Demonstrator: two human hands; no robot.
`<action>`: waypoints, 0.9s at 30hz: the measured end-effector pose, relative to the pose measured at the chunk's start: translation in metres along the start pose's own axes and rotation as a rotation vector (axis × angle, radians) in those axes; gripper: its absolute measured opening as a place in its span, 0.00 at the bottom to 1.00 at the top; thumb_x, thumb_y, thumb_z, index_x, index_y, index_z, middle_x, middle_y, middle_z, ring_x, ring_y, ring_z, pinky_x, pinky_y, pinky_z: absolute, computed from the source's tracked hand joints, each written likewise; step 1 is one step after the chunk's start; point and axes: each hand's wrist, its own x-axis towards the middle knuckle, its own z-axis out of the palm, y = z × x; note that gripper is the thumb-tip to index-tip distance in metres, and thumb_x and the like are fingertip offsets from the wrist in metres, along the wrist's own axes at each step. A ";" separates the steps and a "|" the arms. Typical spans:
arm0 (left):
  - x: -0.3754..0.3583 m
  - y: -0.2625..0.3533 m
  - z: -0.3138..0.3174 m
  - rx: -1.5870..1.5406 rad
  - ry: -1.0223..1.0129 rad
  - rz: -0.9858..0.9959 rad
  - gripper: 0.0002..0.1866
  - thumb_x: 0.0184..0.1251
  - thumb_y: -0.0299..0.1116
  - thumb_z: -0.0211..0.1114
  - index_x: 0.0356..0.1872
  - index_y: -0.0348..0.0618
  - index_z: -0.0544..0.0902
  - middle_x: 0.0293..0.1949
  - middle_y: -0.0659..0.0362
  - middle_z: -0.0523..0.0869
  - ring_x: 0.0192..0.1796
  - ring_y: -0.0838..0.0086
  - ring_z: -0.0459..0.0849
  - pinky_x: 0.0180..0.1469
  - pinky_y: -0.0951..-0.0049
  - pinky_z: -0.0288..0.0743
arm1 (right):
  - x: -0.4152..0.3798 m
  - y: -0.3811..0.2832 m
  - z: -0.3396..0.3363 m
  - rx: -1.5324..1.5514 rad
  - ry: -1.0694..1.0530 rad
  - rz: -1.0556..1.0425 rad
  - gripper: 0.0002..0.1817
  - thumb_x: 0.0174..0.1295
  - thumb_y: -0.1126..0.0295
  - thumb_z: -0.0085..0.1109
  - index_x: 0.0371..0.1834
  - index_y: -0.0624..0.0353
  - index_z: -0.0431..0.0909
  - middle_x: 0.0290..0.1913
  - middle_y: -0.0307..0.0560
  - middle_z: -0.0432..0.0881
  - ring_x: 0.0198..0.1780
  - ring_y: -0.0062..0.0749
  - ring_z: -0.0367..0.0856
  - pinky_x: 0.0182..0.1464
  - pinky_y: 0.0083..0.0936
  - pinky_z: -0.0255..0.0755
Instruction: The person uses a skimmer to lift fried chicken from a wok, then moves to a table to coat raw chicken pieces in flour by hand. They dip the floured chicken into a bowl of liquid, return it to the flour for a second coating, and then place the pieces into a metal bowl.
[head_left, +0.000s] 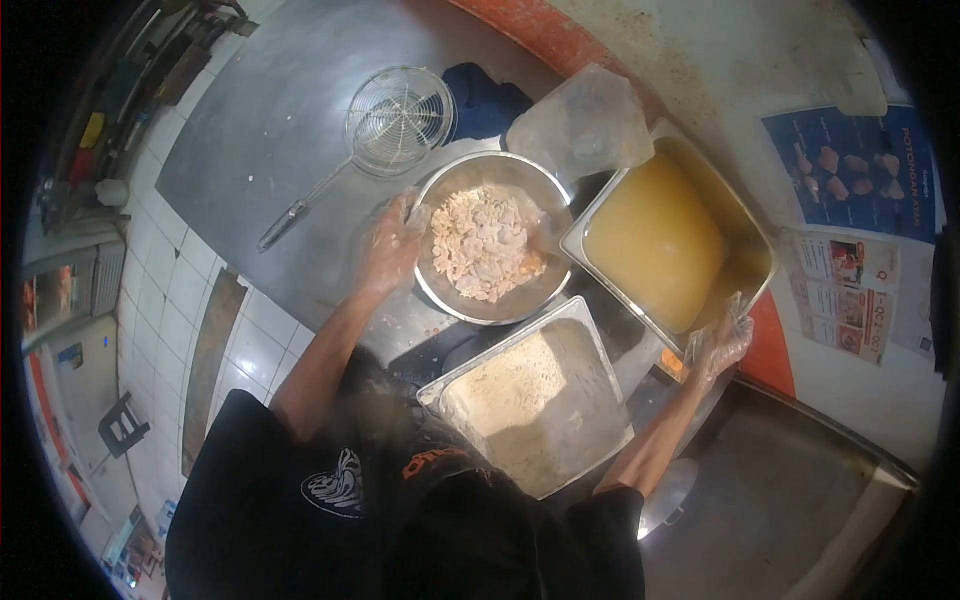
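Observation:
My left hand (pixel 392 245), in a clear plastic glove, grips the left rim of a round steel bowl (pixel 432 290). Pale pieces of what looks like raw meat (pixel 488 240) lie in the bowl, with a little liquid beside them. On the right, my gloved right hand (pixel 722 345) holds the near corner of a deep rectangular steel pan (pixel 752 262) containing cloudy yellow-brown liquid (pixel 655 235). The pan's left corner comes right up to the bowl's rim. Closer to my body sits a shallower rectangular pan (pixel 590 425) with pale flour (pixel 510 385) in it.
A wire strainer (pixel 400 120) with a long handle rests on the steel table (pixel 270 110), beside a dark blue cloth (pixel 485 103). Behind the bowl stands a translucent plastic container (pixel 585 125). Posters (pixel 850 170) hang on the right wall, above a dark metal basin (pixel 790 480).

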 end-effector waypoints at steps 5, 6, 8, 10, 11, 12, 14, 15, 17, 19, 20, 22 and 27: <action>-0.008 0.034 -0.011 0.323 0.161 0.545 0.29 0.72 0.45 0.67 0.71 0.47 0.76 0.61 0.48 0.86 0.64 0.56 0.84 0.65 0.59 0.77 | -0.013 -0.024 0.019 -0.115 0.008 0.114 0.17 0.73 0.65 0.67 0.31 0.55 0.68 0.28 0.35 0.74 0.26 0.22 0.70 0.27 0.24 0.65; -0.002 0.028 -0.007 0.175 -0.054 0.572 0.30 0.69 0.43 0.68 0.71 0.48 0.76 0.64 0.49 0.83 0.66 0.56 0.82 0.68 0.59 0.75 | -0.010 -0.019 0.016 -0.156 -0.007 0.099 0.18 0.73 0.63 0.67 0.29 0.54 0.67 0.26 0.33 0.71 0.24 0.21 0.67 0.25 0.25 0.62; 0.012 0.024 0.005 0.068 -0.384 0.646 0.34 0.65 0.40 0.70 0.73 0.51 0.75 0.70 0.51 0.78 0.70 0.58 0.78 0.73 0.58 0.70 | 0.014 0.024 -0.002 -0.253 -0.054 -0.064 0.23 0.73 0.57 0.67 0.26 0.53 0.66 0.21 0.31 0.66 0.21 0.21 0.62 0.22 0.27 0.56; 0.012 0.065 0.008 0.331 -0.519 0.773 0.37 0.61 0.37 0.72 0.74 0.53 0.74 0.76 0.53 0.72 0.75 0.59 0.73 0.78 0.57 0.65 | 0.010 0.016 0.003 -0.321 -0.043 0.082 0.24 0.72 0.53 0.67 0.24 0.54 0.68 0.21 0.32 0.67 0.22 0.20 0.63 0.24 0.27 0.59; 0.010 0.088 0.012 0.561 -0.527 0.844 0.38 0.59 0.35 0.73 0.75 0.54 0.74 0.78 0.54 0.69 0.77 0.60 0.71 0.80 0.56 0.62 | 0.013 0.017 0.002 -0.426 -0.034 0.094 0.25 0.72 0.52 0.67 0.24 0.55 0.70 0.20 0.33 0.67 0.23 0.20 0.63 0.25 0.27 0.59; 0.014 0.093 0.022 0.632 -0.581 0.841 0.39 0.58 0.34 0.73 0.75 0.55 0.74 0.79 0.55 0.67 0.78 0.60 0.69 0.80 0.55 0.60 | 0.016 0.019 0.000 -0.532 -0.026 0.106 0.25 0.71 0.51 0.67 0.24 0.56 0.71 0.20 0.33 0.68 0.23 0.20 0.64 0.25 0.27 0.60; 0.028 0.087 0.047 0.776 -0.686 0.825 0.41 0.55 0.32 0.73 0.75 0.56 0.73 0.82 0.56 0.62 0.80 0.60 0.65 0.82 0.53 0.57 | 0.025 0.037 -0.007 -0.752 -0.014 0.046 0.25 0.71 0.49 0.67 0.26 0.58 0.75 0.21 0.34 0.69 0.25 0.19 0.65 0.27 0.28 0.62; 0.034 0.080 0.054 0.747 -0.640 0.905 0.38 0.54 0.31 0.72 0.72 0.53 0.76 0.77 0.53 0.68 0.76 0.57 0.69 0.77 0.51 0.62 | 0.027 0.041 -0.008 -0.794 -0.012 0.035 0.25 0.71 0.49 0.67 0.27 0.59 0.77 0.21 0.34 0.70 0.26 0.20 0.66 0.29 0.28 0.63; 0.041 0.066 0.060 0.717 -0.617 0.965 0.35 0.53 0.30 0.72 0.68 0.50 0.79 0.68 0.49 0.77 0.70 0.52 0.77 0.70 0.50 0.70 | 0.009 0.024 0.003 -0.611 -0.031 0.095 0.24 0.72 0.50 0.66 0.29 0.62 0.81 0.23 0.36 0.73 0.28 0.22 0.69 0.32 0.30 0.66; 0.045 0.060 0.058 0.747 -0.719 0.844 0.34 0.54 0.30 0.71 0.68 0.52 0.80 0.64 0.48 0.82 0.66 0.52 0.80 0.69 0.50 0.72 | -0.008 -0.010 0.008 -0.710 -0.096 0.100 0.24 0.72 0.50 0.65 0.30 0.63 0.81 0.25 0.38 0.75 0.31 0.25 0.71 0.34 0.31 0.67; 0.048 0.061 0.057 0.778 -0.784 0.742 0.35 0.55 0.30 0.70 0.69 0.54 0.79 0.62 0.49 0.84 0.65 0.53 0.81 0.70 0.51 0.72 | -0.010 -0.026 0.014 -0.753 -0.124 0.095 0.24 0.73 0.51 0.65 0.30 0.64 0.81 0.26 0.39 0.76 0.32 0.26 0.72 0.36 0.31 0.68; 0.051 0.028 0.055 0.722 -0.714 0.866 0.30 0.58 0.31 0.68 0.66 0.52 0.81 0.53 0.49 0.87 0.58 0.52 0.85 0.64 0.53 0.76 | -0.023 -0.044 0.015 -0.635 -0.147 0.059 0.23 0.73 0.52 0.64 0.34 0.65 0.82 0.29 0.41 0.78 0.33 0.28 0.73 0.38 0.32 0.70; 0.025 -0.055 0.009 0.660 -0.624 0.900 0.24 0.63 0.37 0.66 0.61 0.48 0.83 0.47 0.48 0.89 0.52 0.53 0.87 0.58 0.57 0.79 | -0.068 -0.058 -0.013 -0.587 -0.096 0.049 0.21 0.74 0.54 0.63 0.47 0.65 0.83 0.41 0.46 0.83 0.42 0.30 0.78 0.47 0.33 0.73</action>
